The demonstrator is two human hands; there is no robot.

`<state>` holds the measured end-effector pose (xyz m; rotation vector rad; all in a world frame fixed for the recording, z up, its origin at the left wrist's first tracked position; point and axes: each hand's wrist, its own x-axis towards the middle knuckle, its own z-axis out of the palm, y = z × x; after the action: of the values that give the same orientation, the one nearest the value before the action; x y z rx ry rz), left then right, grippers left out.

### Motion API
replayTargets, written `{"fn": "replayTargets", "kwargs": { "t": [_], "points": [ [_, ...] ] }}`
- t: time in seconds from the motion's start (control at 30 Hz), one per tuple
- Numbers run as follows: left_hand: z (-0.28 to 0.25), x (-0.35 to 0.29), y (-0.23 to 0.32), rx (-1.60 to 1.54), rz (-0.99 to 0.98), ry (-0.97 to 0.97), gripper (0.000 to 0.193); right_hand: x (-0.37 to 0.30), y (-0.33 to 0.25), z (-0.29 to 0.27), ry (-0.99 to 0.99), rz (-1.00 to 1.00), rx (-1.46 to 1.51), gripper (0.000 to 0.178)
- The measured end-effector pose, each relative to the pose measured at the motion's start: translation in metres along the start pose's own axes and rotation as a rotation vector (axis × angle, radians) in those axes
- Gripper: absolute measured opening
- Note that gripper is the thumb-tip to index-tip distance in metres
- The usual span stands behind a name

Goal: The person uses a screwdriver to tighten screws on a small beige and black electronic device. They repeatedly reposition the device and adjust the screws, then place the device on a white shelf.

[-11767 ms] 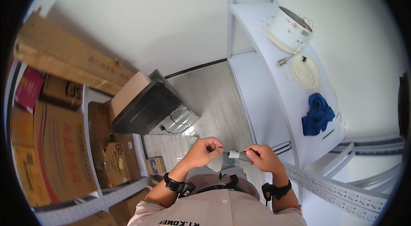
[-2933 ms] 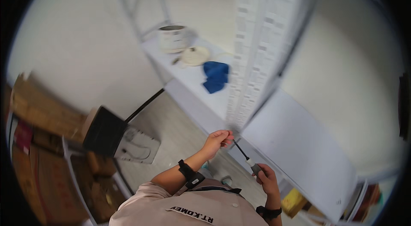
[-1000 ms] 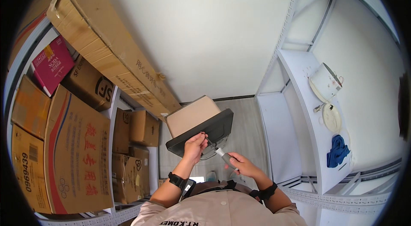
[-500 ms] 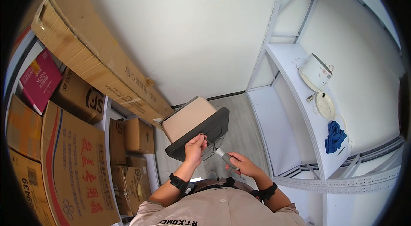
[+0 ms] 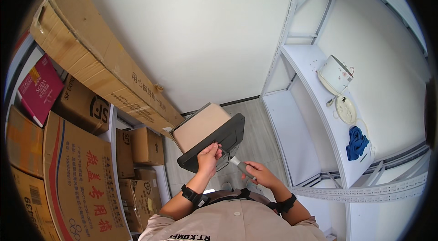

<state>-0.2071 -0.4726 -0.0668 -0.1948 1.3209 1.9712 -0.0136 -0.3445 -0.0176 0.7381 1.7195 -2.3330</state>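
Observation:
In front of me a dark grey panel (image 5: 230,132) is tilted, with a beige boxy block (image 5: 203,122) set behind its upper edge. My left hand (image 5: 209,156) lies against the panel's near side, thumb and fingers pinched together; what they pinch is too small to name. To its right, my right hand (image 5: 259,173) wraps round a grey-handled tool (image 5: 240,165). The tool has a pale metal neck angled toward the panel. Thin dark bars or wires (image 5: 223,163) show between the hands, and the tool's far end is hard to make out among them.
Cardboard boxes (image 5: 84,172) and a magenta box (image 5: 42,88) fill the left shelves. A long carton (image 5: 105,58) leans there. On the right, a white shelf (image 5: 305,61) bears a white pot (image 5: 336,76), a round cream lid (image 5: 346,109) and a blue cloth (image 5: 357,143).
The right hand and grey-handled tool have shifted very slightly, showing a bit more of the handle. My left hand and the panel stay in place. The view has moved a little.

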Motion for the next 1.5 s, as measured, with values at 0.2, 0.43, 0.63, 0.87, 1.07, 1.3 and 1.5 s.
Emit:
{"fn": "replayTargets", "kwargs": {
  "t": [0.2,0.43,0.63,0.87,1.07,1.3,1.5],
  "points": [
    [0.001,-0.002,0.002,0.002,-0.013,-0.013,0.014,0.0,0.003,0.003,0.008,-0.006,0.025,0.041],
    [-0.002,-0.002,0.001,0.061,-0.047,-0.039,0.017,0.004,0.007,0.005,0.085,-0.187,-0.13,0.042],
    [0.009,-0.011,0.006,0.134,-0.084,0.009,0.023,0.0,0.005,0.007,0.202,-0.368,-0.335,0.049],
    [0.001,-0.004,-0.005,0.061,-0.063,-0.091,0.012,0.001,0.021,0.0,0.081,-0.271,-0.173,0.054],
    [0.001,-0.009,-0.004,-0.006,-0.044,-0.166,0.013,-0.003,0.025,-0.002,-0.106,-0.034,0.345,0.043],
    [0.001,-0.013,-0.003,-0.045,-0.072,-0.178,0.017,-0.002,0.03,-0.005,-0.011,-0.083,0.34,0.039],
    [0.001,-0.013,-0.007,-0.04,-0.06,-0.177,0.024,-0.007,0.033,-0.004,0.029,-0.148,0.259,0.037]
  ]
}}
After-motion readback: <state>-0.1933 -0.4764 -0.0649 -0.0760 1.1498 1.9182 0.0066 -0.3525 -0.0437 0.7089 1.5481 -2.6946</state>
